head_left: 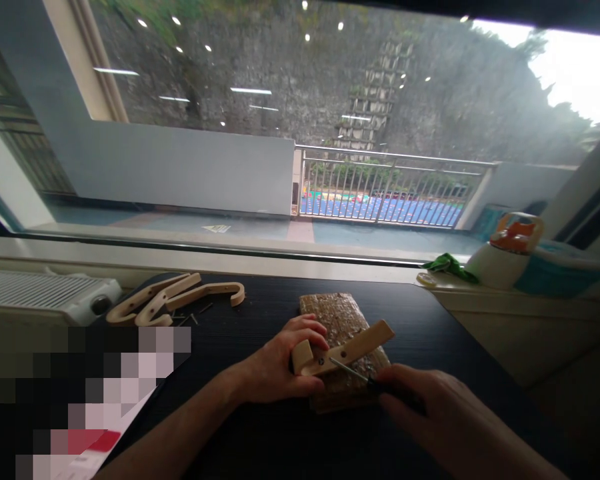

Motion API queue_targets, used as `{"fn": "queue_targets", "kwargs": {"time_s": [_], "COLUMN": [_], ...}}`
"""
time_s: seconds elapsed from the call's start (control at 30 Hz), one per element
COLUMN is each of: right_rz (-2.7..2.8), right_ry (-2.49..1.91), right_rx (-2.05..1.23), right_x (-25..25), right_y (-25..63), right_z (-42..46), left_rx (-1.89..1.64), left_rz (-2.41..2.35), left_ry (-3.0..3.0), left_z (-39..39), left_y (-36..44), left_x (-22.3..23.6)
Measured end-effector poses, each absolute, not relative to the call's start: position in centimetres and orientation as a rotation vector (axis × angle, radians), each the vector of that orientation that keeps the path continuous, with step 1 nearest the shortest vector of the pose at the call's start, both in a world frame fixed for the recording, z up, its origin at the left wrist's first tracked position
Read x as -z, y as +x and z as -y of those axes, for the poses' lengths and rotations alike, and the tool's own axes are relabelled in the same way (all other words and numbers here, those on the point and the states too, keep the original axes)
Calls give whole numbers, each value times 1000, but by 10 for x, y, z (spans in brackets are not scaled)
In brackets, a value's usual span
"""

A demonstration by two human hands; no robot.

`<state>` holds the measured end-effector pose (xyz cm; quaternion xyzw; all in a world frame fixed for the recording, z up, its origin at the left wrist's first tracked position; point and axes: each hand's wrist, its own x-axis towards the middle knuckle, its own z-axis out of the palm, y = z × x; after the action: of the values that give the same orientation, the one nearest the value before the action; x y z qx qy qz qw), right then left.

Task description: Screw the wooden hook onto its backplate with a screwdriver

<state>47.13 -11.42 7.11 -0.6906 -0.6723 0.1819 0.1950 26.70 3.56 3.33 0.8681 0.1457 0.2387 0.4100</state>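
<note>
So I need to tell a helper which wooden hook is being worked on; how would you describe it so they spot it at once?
On the black table under the big window, find the brown board near the middle. The wooden hook lies across it, pinned by the left hand, with the right hand's screwdriver tip on it. The spare hooks lie untouched in a heap far left.

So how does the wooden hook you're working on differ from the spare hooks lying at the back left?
The held wooden hook lies on the particle board block, pinned by the left hand, while the spare hooks lie loose on the black table, untouched. The held one has the screwdriver from the right hand at it; the spare hooks have only loose screws beside them. Both are pale wood with a curved end.
</note>
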Motion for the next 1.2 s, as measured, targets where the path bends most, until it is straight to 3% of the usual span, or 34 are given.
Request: {"fn": "queue_targets", "kwargs": {"time_s": [0.17, 0.43, 1.2], "right_rz": [1760, 1741, 1855], "right_ry": [-1732, -1878, -1754], "right_rx": [-149, -328, -471], "right_x": [-99, -84, -86], "right_y": [458, 434, 433], "right_z": [87, 16, 15], "left_rx": [-572, -620, -636], "left_rz": [-387, -439, -530], "left_ry": [2171, 2081, 2185], "left_z": [-38, -37, -35], "left_y": [268, 271, 275], "left_x": [-33, -24, -23]}}
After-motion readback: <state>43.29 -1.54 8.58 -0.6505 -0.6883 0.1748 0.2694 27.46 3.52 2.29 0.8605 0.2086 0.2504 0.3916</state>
